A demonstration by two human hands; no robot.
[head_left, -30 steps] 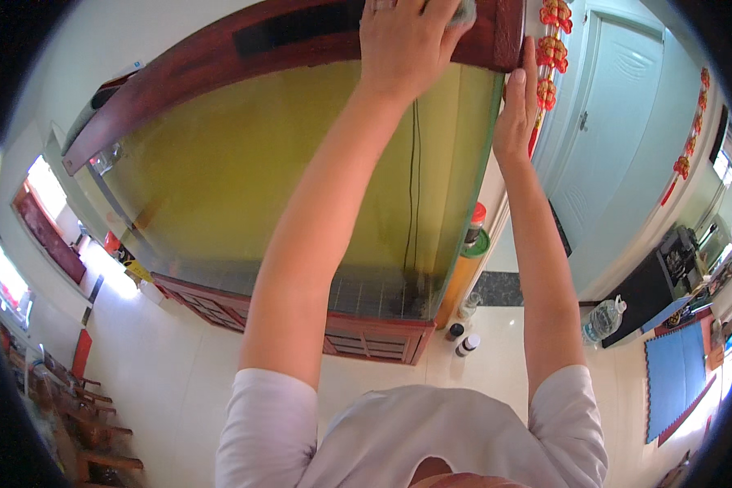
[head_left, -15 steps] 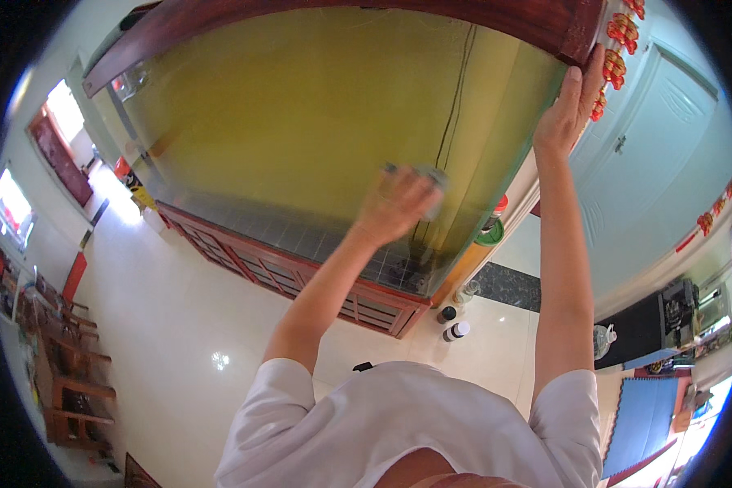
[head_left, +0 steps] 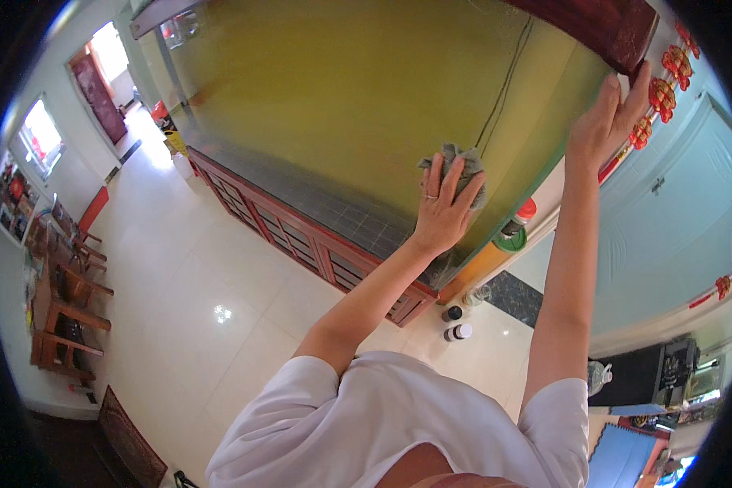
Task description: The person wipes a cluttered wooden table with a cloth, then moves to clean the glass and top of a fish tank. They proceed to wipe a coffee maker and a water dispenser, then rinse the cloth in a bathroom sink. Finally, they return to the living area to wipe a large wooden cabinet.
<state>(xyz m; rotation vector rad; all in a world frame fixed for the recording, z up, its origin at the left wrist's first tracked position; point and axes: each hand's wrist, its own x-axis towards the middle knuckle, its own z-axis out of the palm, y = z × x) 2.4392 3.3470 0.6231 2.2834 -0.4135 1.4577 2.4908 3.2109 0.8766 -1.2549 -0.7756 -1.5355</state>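
A large glass fish tank with a greenish-yellow back fills the upper middle, set in a dark red wooden frame. My left hand, a ring on one finger, presses a crumpled grey-green cloth against the front pane near its right side. The fingers lie spread over the cloth. My right hand grips the tank's upper right corner edge just under the wooden top, thumb on the front and fingers round the side. A small white patch shows between thumb and fingers; what it is I cannot make out.
Below the tank runs a red wooden cabinet. Two small bottles stand on the glossy tiled floor by its right corner. Red hanging ornaments and a pale blue door are at right, wooden chairs at far left.
The view has shifted, so the tank sits farther right and higher. My left hand, blurred before, now shows sharply on the cloth. My right hand keeps hold of the corner edge.
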